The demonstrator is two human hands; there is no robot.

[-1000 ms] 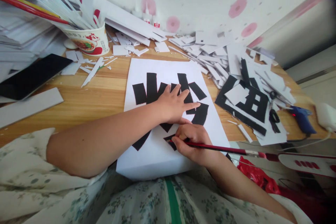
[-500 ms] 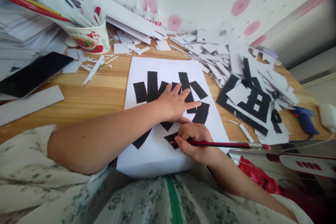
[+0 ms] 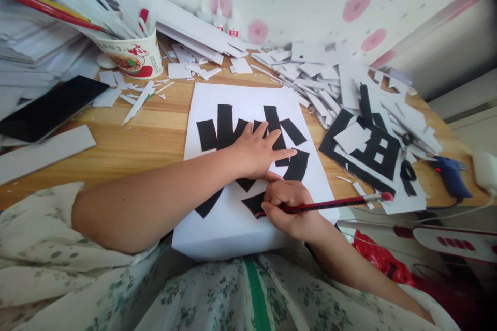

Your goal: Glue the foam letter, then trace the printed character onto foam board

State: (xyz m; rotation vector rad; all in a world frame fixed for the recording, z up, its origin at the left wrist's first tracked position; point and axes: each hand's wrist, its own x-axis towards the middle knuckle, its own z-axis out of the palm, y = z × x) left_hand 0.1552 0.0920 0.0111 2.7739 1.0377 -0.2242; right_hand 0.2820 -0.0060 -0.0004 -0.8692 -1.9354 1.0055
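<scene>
Black cut-out shapes (image 3: 225, 126) lie on a white board (image 3: 240, 94) at the table's front edge. My left hand (image 3: 258, 152) rests spread and flat over the middle shapes, hiding parts of them. Just below it, my right hand (image 3: 289, 207) is closed round a dark red and black pencil (image 3: 330, 205). The pencil's tip touches down by the lower edge of the bottom black shape (image 3: 252, 204), and its pink end points right, slightly raised.
White scraps (image 3: 318, 70) and a black cut-out sheet (image 3: 359, 165) lie on the right, near a blue glue gun (image 3: 452, 178). A paper cup (image 3: 149, 57) of sticks, a black tablet (image 3: 54, 108) and stacked white boards (image 3: 34, 46) are on the left.
The pencil's pink end has tilted upward, and its tip has shifted slightly right and down along the bottom black shape. My left hand has stayed in place.
</scene>
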